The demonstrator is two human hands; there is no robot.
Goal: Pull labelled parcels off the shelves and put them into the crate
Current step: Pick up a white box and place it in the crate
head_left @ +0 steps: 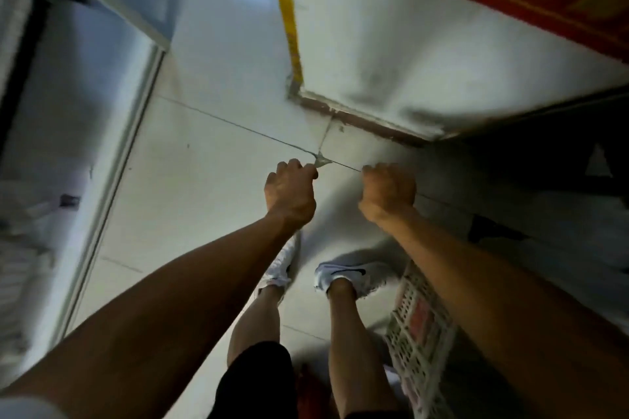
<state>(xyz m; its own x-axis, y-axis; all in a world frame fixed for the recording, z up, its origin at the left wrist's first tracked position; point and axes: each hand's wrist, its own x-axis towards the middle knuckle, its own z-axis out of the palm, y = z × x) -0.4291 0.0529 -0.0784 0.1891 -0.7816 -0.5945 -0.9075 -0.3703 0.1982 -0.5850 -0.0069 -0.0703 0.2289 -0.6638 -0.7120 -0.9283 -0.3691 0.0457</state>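
1. view looks steeply down at a pale tiled floor [211, 187]; frame is motion-blurred. both arms reach forward over the person's white shoes [347, 274].
2. left hand [291, 192]: fingers curled into a fist; nothing clearly held. a small grey smudge sits at the knuckles, but it may be a floor mark, cannot tell.
3. right hand [388, 189]: also curled into a fist, nothing visible in it.
4. white lattice crate [418, 326] lies low on the right, just beside the right leg and under the right forearm. something reddish shows inside.
5. no labelled parcel can be made out; shelving only hinted in the dark right edge [561, 160].
6. judgement: the crate lies behind and below both fists, nearer the right hand; its long axis runs roughly along that forearm.
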